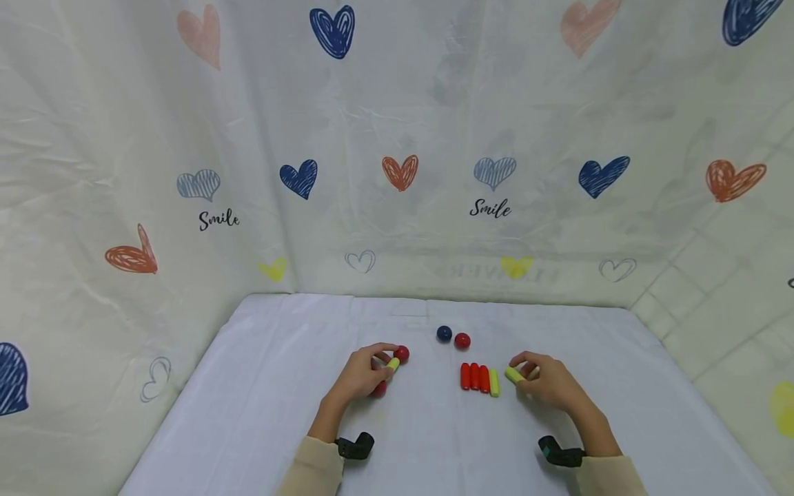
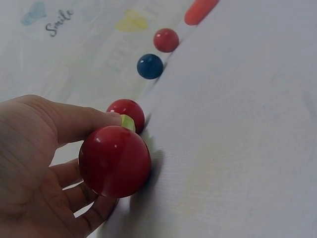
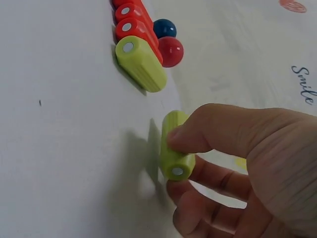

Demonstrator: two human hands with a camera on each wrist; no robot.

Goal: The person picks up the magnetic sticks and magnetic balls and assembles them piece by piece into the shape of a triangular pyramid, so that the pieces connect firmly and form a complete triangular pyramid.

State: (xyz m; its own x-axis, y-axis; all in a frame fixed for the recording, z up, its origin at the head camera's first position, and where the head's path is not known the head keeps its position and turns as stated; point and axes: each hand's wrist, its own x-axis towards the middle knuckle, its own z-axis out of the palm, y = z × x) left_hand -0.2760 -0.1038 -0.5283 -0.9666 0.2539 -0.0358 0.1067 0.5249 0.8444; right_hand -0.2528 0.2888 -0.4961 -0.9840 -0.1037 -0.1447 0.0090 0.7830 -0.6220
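Observation:
My left hand point(image 1: 360, 375) pinches a short yellow-green magnetic rod point(image 1: 393, 364), mostly hidden by the fingers in the left wrist view. A red ball point(image 1: 402, 354) sits at its far end, and another red ball point(image 2: 115, 161) is at its near end. On the right, my right hand point(image 1: 548, 380) holds a second yellow-green rod point(image 3: 174, 161) between thumb and fingers, with a pale metal disc on its end. Left of that hand, several red rods point(image 1: 474, 377) lie side by side with one yellow-green rod point(image 1: 493, 383) at the row's right end.
Behind the row of rods, a dark blue ball point(image 1: 444, 334) and a red ball point(image 1: 462, 341) rest close together on the white tablecloth point(image 1: 260, 399). A pale curtain point(image 1: 397, 103) printed with hearts hangs behind the table and along its sides.

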